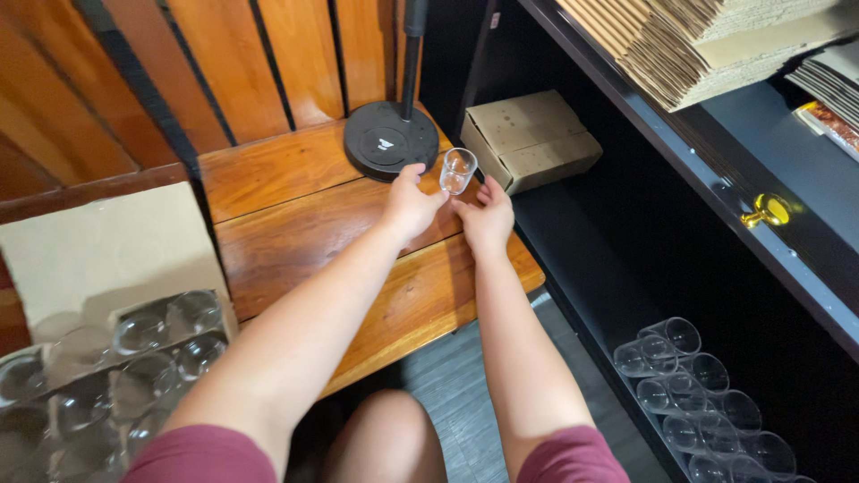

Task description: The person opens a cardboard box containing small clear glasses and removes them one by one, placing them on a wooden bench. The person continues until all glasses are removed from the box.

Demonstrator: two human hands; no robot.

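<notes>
Left hand [410, 204] and right hand [488, 217] meet at a small clear cup [457, 170], held up just over the far edge of the wooden surface [304, 224]. Cup sits between the two hands, slightly beyond the fingertips, mouth tilted up and away toward the black round stand base [391, 139]; its long axis leans off vertical, bottom end toward the hands. Left hand pinches the cup's lower part from the left with thumb and fingertips; right hand's fingers touch it from below-right, loosely curled, not spread. Neither hand is clearly nearer, both are on it. Cardboard box [530, 139] lies just right of the cup on the dark cabinet shelf [582, 259]. More clear cups stand in rows [707, 402] lower right on that shelf, and a tray of cups [98, 376] sits at lower left, both well apart from the hands.
</notes>
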